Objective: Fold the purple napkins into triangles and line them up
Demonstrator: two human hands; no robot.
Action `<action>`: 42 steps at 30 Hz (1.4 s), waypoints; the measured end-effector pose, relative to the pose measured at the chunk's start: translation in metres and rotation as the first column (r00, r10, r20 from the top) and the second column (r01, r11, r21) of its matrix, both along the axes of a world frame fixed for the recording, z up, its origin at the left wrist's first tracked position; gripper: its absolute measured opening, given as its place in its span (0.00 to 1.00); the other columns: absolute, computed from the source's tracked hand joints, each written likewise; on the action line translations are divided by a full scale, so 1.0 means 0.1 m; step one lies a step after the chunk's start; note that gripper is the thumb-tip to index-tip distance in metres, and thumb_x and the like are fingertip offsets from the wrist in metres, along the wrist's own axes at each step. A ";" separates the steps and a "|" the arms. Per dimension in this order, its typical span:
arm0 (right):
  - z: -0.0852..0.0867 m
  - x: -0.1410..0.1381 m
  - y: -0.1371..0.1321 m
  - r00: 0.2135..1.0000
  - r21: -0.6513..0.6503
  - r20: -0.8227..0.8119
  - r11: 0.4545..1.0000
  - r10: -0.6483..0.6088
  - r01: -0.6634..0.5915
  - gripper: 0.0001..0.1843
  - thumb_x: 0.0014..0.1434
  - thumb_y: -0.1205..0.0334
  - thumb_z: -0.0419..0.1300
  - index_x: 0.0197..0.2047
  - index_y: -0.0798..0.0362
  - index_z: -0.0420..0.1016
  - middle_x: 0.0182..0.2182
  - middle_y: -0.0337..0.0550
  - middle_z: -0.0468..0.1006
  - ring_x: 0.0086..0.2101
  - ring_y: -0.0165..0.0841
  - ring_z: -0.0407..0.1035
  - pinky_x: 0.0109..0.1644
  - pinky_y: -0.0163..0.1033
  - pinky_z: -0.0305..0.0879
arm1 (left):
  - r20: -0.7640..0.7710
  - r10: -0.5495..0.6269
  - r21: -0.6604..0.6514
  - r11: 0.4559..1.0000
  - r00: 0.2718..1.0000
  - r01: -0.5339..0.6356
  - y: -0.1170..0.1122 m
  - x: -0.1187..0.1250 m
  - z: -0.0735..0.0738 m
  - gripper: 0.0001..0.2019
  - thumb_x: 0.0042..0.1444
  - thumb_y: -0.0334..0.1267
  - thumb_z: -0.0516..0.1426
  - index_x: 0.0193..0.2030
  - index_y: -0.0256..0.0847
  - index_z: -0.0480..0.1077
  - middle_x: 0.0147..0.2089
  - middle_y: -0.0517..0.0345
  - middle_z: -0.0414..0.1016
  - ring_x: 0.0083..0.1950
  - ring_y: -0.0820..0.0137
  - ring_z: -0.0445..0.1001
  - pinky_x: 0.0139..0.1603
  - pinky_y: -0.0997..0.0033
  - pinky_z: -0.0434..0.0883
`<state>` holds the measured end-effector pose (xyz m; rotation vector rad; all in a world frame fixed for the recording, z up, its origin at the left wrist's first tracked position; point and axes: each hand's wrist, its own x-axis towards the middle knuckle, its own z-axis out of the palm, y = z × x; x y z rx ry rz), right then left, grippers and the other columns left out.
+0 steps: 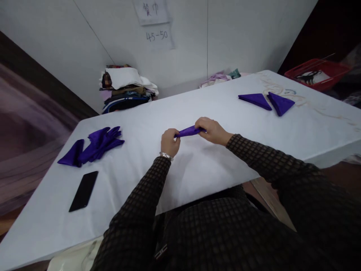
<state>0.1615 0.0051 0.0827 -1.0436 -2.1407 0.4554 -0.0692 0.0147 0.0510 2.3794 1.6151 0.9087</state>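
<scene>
A rolled purple napkin (189,131) is stretched between my two hands above the white tablecloth (203,169). My left hand (169,142), with a watch on the wrist, is closed round its left end. My right hand (211,130) is closed over its right end. Two purple napkins folded into triangles (266,101) lie on the table at the far right. A loose heap of purple napkins (94,146) lies at the left.
A black phone (84,190) lies face down near the left front edge. A stack of folded cloths (125,88) stands by the wall behind the table. A red basket (318,73) sits at the far right. Paper signs hang on the wall.
</scene>
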 end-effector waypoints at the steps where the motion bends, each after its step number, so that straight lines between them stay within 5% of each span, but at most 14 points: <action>1: -0.07 0.01 -0.06 0.996 0.095 0.071 0.994 0.050 -0.057 0.08 0.56 0.71 0.55 0.39 0.54 0.73 0.43 0.50 0.76 0.46 0.40 0.68 0.53 0.49 0.63 | -0.061 -0.044 0.028 0.999 0.997 0.045 0.00 0.01 -0.04 0.11 0.51 0.26 0.54 0.40 0.41 0.71 0.48 0.51 0.75 0.53 0.62 0.70 0.57 0.60 0.65; 7: -0.84 0.08 -0.53 0.916 0.129 0.324 0.948 0.239 -0.293 0.10 0.60 0.72 0.52 0.38 0.55 0.74 0.43 0.52 0.78 0.46 0.39 0.70 0.51 0.50 0.66 | -0.332 -0.316 -0.156 0.948 0.889 0.279 -0.22 -0.03 -0.46 0.14 0.49 0.22 0.51 0.39 0.40 0.72 0.49 0.48 0.76 0.54 0.59 0.70 0.56 0.55 0.65; 10: -1.01 0.08 -0.71 0.925 0.137 0.287 0.945 0.250 -0.297 0.12 0.62 0.71 0.51 0.41 0.56 0.75 0.47 0.56 0.77 0.51 0.41 0.69 0.54 0.53 0.65 | -0.311 -0.366 -0.194 0.928 0.877 0.319 -0.32 -0.12 -0.51 0.18 0.48 0.21 0.50 0.41 0.41 0.72 0.51 0.49 0.75 0.56 0.61 0.70 0.57 0.57 0.65; 15: -1.02 0.08 -0.82 0.941 0.133 0.255 0.956 0.223 -0.263 0.13 0.63 0.71 0.51 0.46 0.57 0.75 0.50 0.58 0.76 0.54 0.43 0.67 0.56 0.56 0.64 | -0.186 -0.335 -0.211 0.932 0.924 0.295 -0.38 -0.18 -0.46 0.23 0.46 0.21 0.50 0.47 0.41 0.72 0.55 0.52 0.74 0.59 0.64 0.68 0.63 0.57 0.63; 19: -1.03 0.06 -0.85 0.945 0.098 0.245 0.964 0.219 -0.248 0.15 0.61 0.72 0.52 0.48 0.57 0.74 0.52 0.59 0.74 0.56 0.43 0.65 0.59 0.58 0.62 | -0.111 -0.308 -0.212 0.936 0.945 0.280 -0.47 0.04 -0.43 0.19 0.58 0.30 0.49 0.54 0.42 0.69 0.59 0.51 0.72 0.63 0.64 0.65 0.66 0.53 0.59; 24: -1.03 0.07 -0.88 0.943 0.070 0.251 0.968 0.217 -0.241 0.17 0.61 0.71 0.52 0.51 0.57 0.72 0.52 0.60 0.73 0.57 0.43 0.63 0.61 0.60 0.59 | -0.185 -0.409 -0.327 0.883 0.894 0.337 -0.53 0.41 -0.45 0.21 0.65 0.41 0.47 0.64 0.43 0.61 0.69 0.51 0.60 0.71 0.63 0.53 0.70 0.50 0.49; 30: -1.01 0.19 -0.94 0.961 0.075 0.174 0.970 0.214 -0.229 0.18 0.62 0.69 0.51 0.54 0.55 0.71 0.52 0.56 0.75 0.58 0.41 0.63 0.61 0.59 0.58 | -0.300 -0.443 -0.336 0.878 0.845 0.341 -0.54 0.46 -0.55 0.24 0.66 0.46 0.46 0.66 0.43 0.59 0.71 0.49 0.54 0.73 0.60 0.48 0.71 0.48 0.46; 35: -0.91 0.44 -0.84 0.996 0.045 0.049 0.997 -0.069 0.067 0.17 0.63 0.67 0.51 0.52 0.50 0.73 0.48 0.51 0.77 0.50 0.41 0.68 0.56 0.55 0.65 | -0.356 -0.437 -0.298 0.891 0.826 0.343 -0.56 0.44 -0.61 0.26 0.65 0.48 0.48 0.67 0.42 0.58 0.72 0.48 0.52 0.73 0.58 0.48 0.71 0.48 0.46; 38: -0.84 0.64 -0.70 0.954 -0.027 0.068 0.955 -0.293 0.296 0.16 0.63 0.65 0.52 0.50 0.49 0.75 0.44 0.50 0.77 0.46 0.42 0.70 0.51 0.52 0.68 | -0.354 -0.436 -0.291 0.892 0.827 0.346 -0.56 0.44 -0.62 0.26 0.65 0.48 0.47 0.67 0.42 0.58 0.72 0.48 0.52 0.73 0.57 0.48 0.71 0.47 0.46; 42: -0.80 0.81 -0.56 0.956 -0.049 0.159 0.965 -0.248 0.259 0.17 0.62 0.64 0.54 0.52 0.49 0.75 0.46 0.50 0.75 0.47 0.42 0.68 0.51 0.49 0.68 | -0.354 -0.436 -0.297 0.891 0.827 0.343 -0.56 0.44 -0.61 0.26 0.66 0.49 0.45 0.67 0.41 0.58 0.72 0.48 0.51 0.73 0.58 0.47 0.71 0.48 0.45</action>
